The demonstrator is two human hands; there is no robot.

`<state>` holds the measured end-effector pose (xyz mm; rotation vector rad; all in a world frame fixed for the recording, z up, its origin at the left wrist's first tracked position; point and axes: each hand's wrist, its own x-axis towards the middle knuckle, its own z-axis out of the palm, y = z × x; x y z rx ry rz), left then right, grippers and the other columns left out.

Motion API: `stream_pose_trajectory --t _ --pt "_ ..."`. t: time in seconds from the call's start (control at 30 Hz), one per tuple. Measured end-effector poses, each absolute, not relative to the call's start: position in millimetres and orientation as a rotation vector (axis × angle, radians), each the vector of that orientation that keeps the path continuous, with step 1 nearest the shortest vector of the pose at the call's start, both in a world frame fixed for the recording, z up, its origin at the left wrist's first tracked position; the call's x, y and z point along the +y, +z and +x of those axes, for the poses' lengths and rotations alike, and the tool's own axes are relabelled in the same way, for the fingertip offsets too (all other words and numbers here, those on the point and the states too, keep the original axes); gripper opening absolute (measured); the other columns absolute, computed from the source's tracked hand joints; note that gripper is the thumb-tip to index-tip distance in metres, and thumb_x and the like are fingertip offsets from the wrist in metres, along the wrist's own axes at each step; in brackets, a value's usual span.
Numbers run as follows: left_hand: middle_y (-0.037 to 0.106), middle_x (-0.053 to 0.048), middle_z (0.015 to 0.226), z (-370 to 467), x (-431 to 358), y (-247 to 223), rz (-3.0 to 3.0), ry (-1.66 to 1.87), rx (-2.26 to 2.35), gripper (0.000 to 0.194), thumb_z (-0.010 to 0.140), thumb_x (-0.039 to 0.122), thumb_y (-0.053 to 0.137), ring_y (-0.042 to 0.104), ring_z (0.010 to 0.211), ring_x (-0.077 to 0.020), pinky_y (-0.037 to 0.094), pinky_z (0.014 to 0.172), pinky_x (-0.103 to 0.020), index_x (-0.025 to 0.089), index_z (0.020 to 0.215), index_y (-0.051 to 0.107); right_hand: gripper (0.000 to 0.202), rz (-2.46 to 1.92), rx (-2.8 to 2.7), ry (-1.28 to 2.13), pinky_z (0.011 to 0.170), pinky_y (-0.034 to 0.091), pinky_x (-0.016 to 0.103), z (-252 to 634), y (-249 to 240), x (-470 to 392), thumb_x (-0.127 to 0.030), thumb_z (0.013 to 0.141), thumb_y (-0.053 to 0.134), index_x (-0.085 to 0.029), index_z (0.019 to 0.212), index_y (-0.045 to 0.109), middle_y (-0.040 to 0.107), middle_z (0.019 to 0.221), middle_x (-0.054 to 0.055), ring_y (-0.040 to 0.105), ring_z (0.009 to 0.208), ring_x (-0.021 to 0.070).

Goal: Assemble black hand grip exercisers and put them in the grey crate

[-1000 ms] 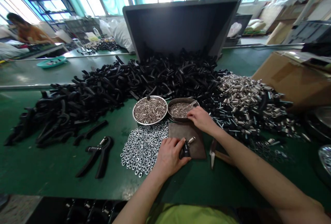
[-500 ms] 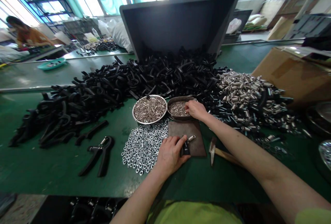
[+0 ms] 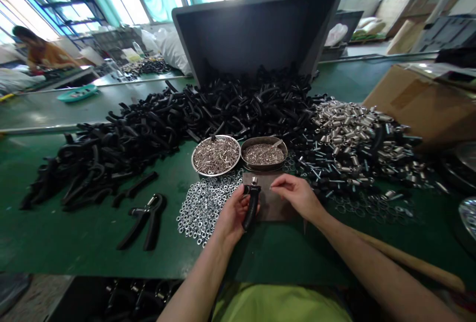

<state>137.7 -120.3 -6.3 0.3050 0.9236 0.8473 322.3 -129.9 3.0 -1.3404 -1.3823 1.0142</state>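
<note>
My left hand [image 3: 233,213] is wrapped round a black hand-grip handle [image 3: 252,208], raised upright over a brown metal plate [image 3: 277,207]. A small silver spring [image 3: 254,180] sits at the handle's top. Just to the right, my right hand [image 3: 297,194] has thumb and forefinger pinched together; whatever is between them is too small to name. Beyond the plate are an oval tin [image 3: 285,153] of tiny metal parts and a round dish [image 3: 194,163] of small metal pins. Loose metal nuts [image 3: 201,208] lie left of my left hand.
Black handles [image 3: 148,128] are heaped before a grey bin [image 3: 260,34]. Springs [image 3: 349,123] and screws pile up on the right, near a cardboard box [image 3: 420,98]. A hammer's wooden handle [image 3: 409,257] passes my right forearm. An assembled hand grip [image 3: 148,220] lies left. Another person [image 3: 46,54] sits far left.
My right hand has left the oval tin and come down toward me, fingers pinched. My left hand has lifted the handle off the plate and turned it upright. The hammer has shifted right and nearer.
</note>
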Motion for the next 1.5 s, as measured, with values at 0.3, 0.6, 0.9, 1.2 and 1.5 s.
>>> stream_pose_trajectory --t 0.3,0.6,0.9,1.2,1.5 --pt "0.063 -0.005 0.073 144.8 -131.8 -1.2 0.165 0.853 0.767 0.028 0.08 0.037 0.063 0.06 0.058 -0.0109 0.056 0.064 -0.026 0.01 0.089 0.062 0.004 -1.289 -1.424 0.911 0.069 0.045 0.029 308.4 -7.8 -131.6 -0.023 0.071 0.067 -0.021 0.068 0.067 0.062 0.075 0.002 0.058 0.076 0.0172" --pt "0.065 -0.006 0.092 144.8 -136.4 3.6 0.473 0.868 0.847 0.043 0.07 0.036 0.071 0.062 0.075 -0.0149 0.055 0.069 -0.03 0.016 0.107 0.061 0.007 -1.332 -1.412 0.912 0.067 0.045 0.028 309.9 -3.8 -134.2 -0.025 0.07 0.066 -0.021 0.067 0.063 0.06 0.075 0.002 0.058 0.075 0.0168" --pt "0.062 -0.008 0.102 160.3 -144.2 7.2 1.713 1.026 1.323 0.058 0.058 0.032 0.08 0.057 0.095 -0.0244 0.045 0.086 -0.042 0.018 0.109 0.055 0.019 -1.34 -1.011 1.396 0.059 0.046 0.027 314.5 0.7 -132.4 -0.031 0.065 0.067 -0.017 0.079 0.065 0.066 0.069 0.0 0.059 0.06 0.0138" --pt "0.064 -0.008 0.095 171.7 -144.6 -34.6 2.148 0.938 1.455 0.054 0.059 0.028 0.078 0.055 0.093 -0.0272 0.049 0.08 -0.044 0.017 0.106 0.053 0.042 -1.345 -0.688 1.465 0.059 0.046 0.024 300.8 -12.3 -139.9 -0.025 0.061 0.071 -0.02 0.1 0.055 0.068 0.076 0.0 0.062 0.065 0.0139" --pt "0.063 -0.009 0.097 172.4 -148.0 -34.6 2.129 0.87 1.518 0.057 0.06 0.03 0.077 0.055 0.093 -0.0268 0.048 0.081 -0.043 0.017 0.109 0.052 0.05 -1.324 -0.592 1.473 0.054 0.048 0.023 306.9 -24.4 -132.2 -0.015 0.055 0.076 -0.019 0.1 0.057 0.066 0.07 -0.001 0.062 0.057 0.0122"
